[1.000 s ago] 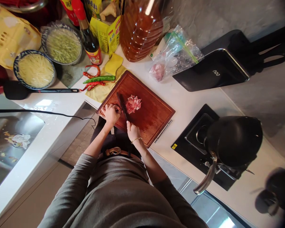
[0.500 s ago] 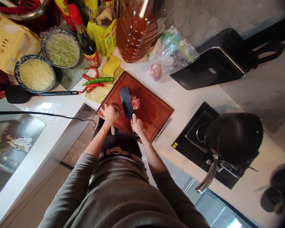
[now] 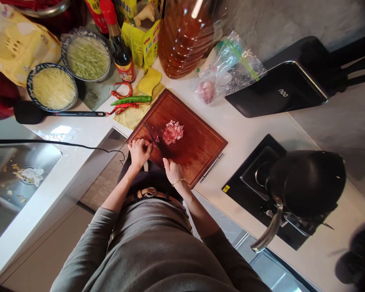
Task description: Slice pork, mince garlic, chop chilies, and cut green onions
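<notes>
Cleaver (image 3: 152, 137): broad side showing earlier, now edge-on. Wooden cutting board (image 3: 197, 146): at tabletop (image 3: 231, 126)'s front edge. Right hand (image 3: 173, 170): fingers grasping cleaver. Left hand (image 3: 139, 153): fingers curled at board's left corner, grip indeterminable. Sliced raw meat (image 3: 172, 132): heaped near board's middle.

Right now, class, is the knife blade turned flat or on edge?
On edge: seen from above, the knife shows only as a thin dark line over the cutting board.

Unlike half a second ago, the knife (image 3: 152, 137) shows edge-on rather than broadside, and the meat pile (image 3: 173, 132) to its right lies fully uncovered.
</notes>
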The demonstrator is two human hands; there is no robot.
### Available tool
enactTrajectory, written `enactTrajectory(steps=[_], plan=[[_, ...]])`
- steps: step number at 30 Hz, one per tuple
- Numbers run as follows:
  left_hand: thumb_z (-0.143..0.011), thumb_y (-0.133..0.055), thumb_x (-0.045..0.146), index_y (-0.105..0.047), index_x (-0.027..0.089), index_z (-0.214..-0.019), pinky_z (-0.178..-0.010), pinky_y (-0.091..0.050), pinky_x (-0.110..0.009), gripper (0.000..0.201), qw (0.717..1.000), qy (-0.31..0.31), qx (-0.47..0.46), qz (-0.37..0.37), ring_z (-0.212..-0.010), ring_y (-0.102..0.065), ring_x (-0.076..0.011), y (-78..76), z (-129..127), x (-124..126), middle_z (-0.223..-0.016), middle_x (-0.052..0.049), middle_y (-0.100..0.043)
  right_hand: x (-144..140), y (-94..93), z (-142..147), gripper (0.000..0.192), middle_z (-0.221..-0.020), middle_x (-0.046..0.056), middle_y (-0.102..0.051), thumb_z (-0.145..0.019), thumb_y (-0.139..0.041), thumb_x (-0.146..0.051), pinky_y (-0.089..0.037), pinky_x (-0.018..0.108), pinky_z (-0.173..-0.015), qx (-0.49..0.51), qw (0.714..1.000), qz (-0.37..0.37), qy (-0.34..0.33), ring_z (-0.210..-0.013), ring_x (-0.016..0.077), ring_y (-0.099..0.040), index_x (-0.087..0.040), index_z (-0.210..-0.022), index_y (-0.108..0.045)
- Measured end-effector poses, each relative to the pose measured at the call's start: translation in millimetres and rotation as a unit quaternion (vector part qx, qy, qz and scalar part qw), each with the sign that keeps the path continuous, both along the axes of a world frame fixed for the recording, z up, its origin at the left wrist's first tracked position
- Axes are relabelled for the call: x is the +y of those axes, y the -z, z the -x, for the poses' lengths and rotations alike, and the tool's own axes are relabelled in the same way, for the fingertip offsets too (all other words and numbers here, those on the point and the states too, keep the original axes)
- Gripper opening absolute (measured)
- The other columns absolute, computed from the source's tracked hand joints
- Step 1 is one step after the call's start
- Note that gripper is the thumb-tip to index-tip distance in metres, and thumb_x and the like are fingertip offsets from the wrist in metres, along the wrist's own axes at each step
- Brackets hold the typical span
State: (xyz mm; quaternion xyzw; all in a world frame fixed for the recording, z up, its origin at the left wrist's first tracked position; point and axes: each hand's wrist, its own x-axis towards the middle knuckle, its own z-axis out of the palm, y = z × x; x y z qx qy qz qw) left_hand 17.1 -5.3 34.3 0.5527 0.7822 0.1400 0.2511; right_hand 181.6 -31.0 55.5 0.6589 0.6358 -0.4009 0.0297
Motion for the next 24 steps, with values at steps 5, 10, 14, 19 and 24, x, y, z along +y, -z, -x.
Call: enactTrajectory(steps=[5,10,14,19,24], plan=[[-0.086,-0.046,0.035,-0.056,0.021,-0.079,-0.087,-0.032,-0.042,0.019,0.999,0.011,0.007,0.032,-0.096,-0.053,-0.0256,2.9,-7,2,-0.090,-0.006,-0.066,1,-5.6,3,0.045,-0.073,0.012,-0.069,-0.095,-0.031,-0.046,-0.033,0.025,-0.056,-0.032,0.999,0.005,-0.033,-0.069,0.0210,-0.064,-0.018,-0.080,-0.063],[-0.085,-0.045,0.032,-0.057,0.021,-0.077,-0.087,-0.032,-0.047,0.018,0.997,0.031,0.046,0.046,-0.100,-0.051,-0.0298,4.7,-12,7,-0.090,-0.007,-0.067,3,-2.9,1,0.046,-0.077,0.013,-0.070,-0.095,-0.031,-0.046,-0.035,0.026,-0.059,-0.003,1.000,0.020,-0.018,-0.075,0.0232,-0.066,-0.018,-0.081,-0.065],[-0.086,-0.043,0.029,-0.057,0.021,-0.080,-0.089,-0.032,-0.049,0.018,0.996,0.055,0.056,0.043,-0.102,-0.050,-0.0307,4.7,-13,7,-0.092,-0.008,-0.067,5,2.4,-3,0.048,-0.071,0.012,-0.070,-0.094,-0.032,-0.048,-0.035,0.024,-0.058,0.041,0.999,0.027,0.001,-0.073,0.0218,-0.066,-0.019,-0.075,-0.066],[-0.087,-0.041,0.028,-0.057,0.021,-0.080,-0.090,-0.030,-0.050,0.018,0.995,0.071,0.043,0.046,-0.105,-0.049,-0.0310,4.4,-11,8,-0.095,-0.007,-0.066,15,5.7,-7,0.053,-0.067,0.013,-0.070,-0.093,-0.032,-0.050,-0.035,0.025,-0.058,0.084,0.995,0.048,0.011,-0.072,0.0223,-0.066,-0.019,-0.068,-0.066],[-0.088,-0.040,0.029,-0.056,0.022,-0.079,-0.090,-0.029,-0.050,0.019,0.995,0.078,0.041,0.050,-0.104,-0.049,-0.0302,4.6,-9,10,-0.097,-0.006,-0.066,27,11.8,9,0.053,-0.074,0.015,-0.071,-0.094,-0.029,-0.049,-0.037,0.026,-0.060,0.036,0.997,0.064,-0.018,-0.077,0.0243,-0.067,-0.018,-0.076,-0.069]])
